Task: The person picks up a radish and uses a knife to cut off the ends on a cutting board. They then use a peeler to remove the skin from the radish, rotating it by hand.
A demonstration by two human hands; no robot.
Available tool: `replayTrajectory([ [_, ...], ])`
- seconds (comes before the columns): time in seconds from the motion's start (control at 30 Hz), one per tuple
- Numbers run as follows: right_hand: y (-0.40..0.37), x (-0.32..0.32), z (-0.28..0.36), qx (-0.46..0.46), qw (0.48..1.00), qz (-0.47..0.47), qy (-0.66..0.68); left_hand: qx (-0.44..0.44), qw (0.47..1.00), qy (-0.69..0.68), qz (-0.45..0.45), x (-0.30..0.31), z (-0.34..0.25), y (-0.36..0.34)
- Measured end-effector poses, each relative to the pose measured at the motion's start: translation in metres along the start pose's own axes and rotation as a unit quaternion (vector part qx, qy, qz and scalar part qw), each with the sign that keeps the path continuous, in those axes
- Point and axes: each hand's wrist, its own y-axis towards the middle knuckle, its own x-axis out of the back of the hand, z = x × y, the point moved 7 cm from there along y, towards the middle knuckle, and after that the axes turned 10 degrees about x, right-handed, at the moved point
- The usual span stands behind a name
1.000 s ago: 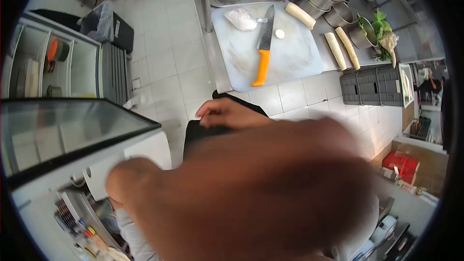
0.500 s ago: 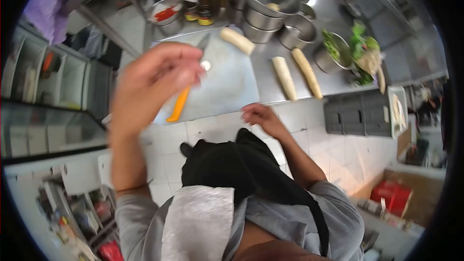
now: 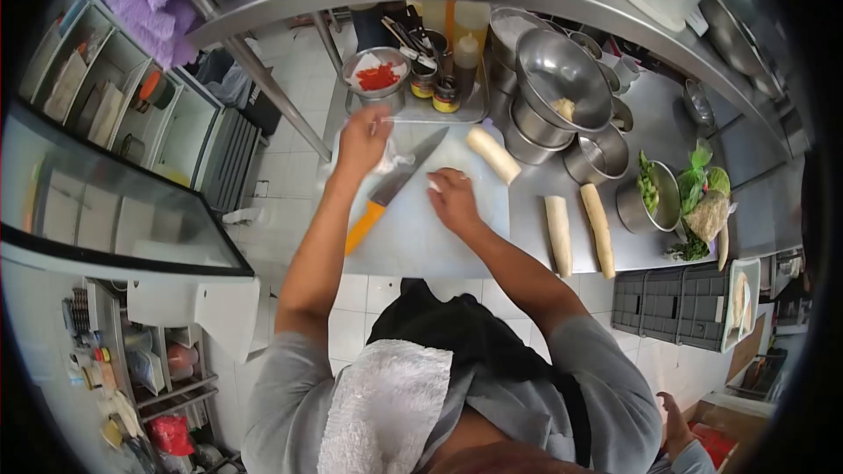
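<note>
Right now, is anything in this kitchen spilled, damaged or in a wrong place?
No spill or damage stands out. One odd thing: a crumpled white item seems to lie on the floor by the grey slatted panel, as if dropped; I cannot tell what it is.

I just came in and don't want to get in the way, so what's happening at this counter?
Someone is working over a cutting board. Their left hand is beside a whitish bundle; I can't tell whether it grips it. Their right hand is low over the board, with something small and white at its fingertips. The orange-handled knife lies between the hands, unheld. One pale root lies at the board's far right corner, and two more on the steel counter.
</note>
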Motion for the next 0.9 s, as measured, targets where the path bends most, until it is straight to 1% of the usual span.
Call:
replayTrajectory([
  [0.03, -0.003, 0.002, -0.017, -0.044, 0.999, 0.003, -0.012, -0.004, 1.000, -0.027, -0.001, 0.003, -0.011, 0.037],
  [0.1, -0.004, 0.039, -0.005, -0.083, 0.992, -0.058, -0.079, -0.027, 0.997, -0.073, -0.012, -0.005, -0.014, 0.116],
  [0.17, -0.018, 0.054, 0.018, -0.108, 0.987, -0.065, -0.104, -0.028, 0.999, 0.004, 0.019, -0.026, -0.007, 0.198],
  [0.2, -0.030, 0.057, 0.029, -0.129, 0.986, -0.071, -0.080, -0.192, 0.964, 0.167, -0.079, -0.034, -0.016, 0.230],
  [0.23, -0.044, 0.057, 0.037, -0.153, 0.984, -0.077, -0.054, -0.346, 0.867, 0.314, -0.172, -0.056, -0.011, 0.254],
  [0.27, -0.060, 0.056, 0.042, -0.163, 0.982, -0.070, -0.061, -0.410, 0.802, 0.385, -0.203, -0.074, -0.005, 0.270],
  [0.33, -0.082, 0.052, 0.043, -0.184, 0.978, -0.062, -0.074, -0.258, 0.870, 0.417, -0.051, -0.097, 0.010, 0.315],
  [0.37, -0.080, 0.055, 0.040, -0.200, 0.974, -0.072, -0.076, -0.193, 0.884, 0.425, 0.000, -0.106, 0.017, 0.328],
  [0.4, -0.077, 0.057, 0.038, -0.218, 0.970, -0.081, -0.074, -0.146, 0.888, 0.435, 0.035, -0.112, 0.026, 0.332],
  [0.5, -0.072, 0.063, 0.037, -0.245, 0.962, -0.102, -0.065, -0.102, 0.894, 0.427, 0.088, -0.126, 0.031, 0.342],
  [0.6, -0.073, 0.064, 0.035, -0.245, 0.961, -0.115, -0.060, -0.035, 0.940, 0.288, 0.179, -0.118, 0.049, 0.355],
  [0.63, -0.073, 0.064, 0.034, -0.248, 0.960, -0.119, -0.055, -0.012, 0.953, 0.220, 0.209, -0.115, 0.054, 0.360],
  [0.7, -0.073, 0.065, 0.034, -0.251, 0.959, -0.124, -0.050, 0.032, 0.962, 0.085, 0.259, -0.117, 0.063, 0.370],
  [0.77, -0.072, 0.067, 0.035, -0.253, 0.959, -0.121, -0.046, 0.042, 0.959, 0.086, 0.266, -0.117, 0.075, 0.373],
  [0.83, -0.072, 0.066, 0.035, -0.254, 0.959, -0.119, -0.047, 0.016, 0.943, 0.216, 0.255, -0.115, 0.081, 0.372],
  [0.9, -0.074, 0.065, 0.033, -0.257, 0.958, -0.115, -0.054, -0.036, 0.907, 0.356, 0.222, -0.121, 0.076, 0.364],
])
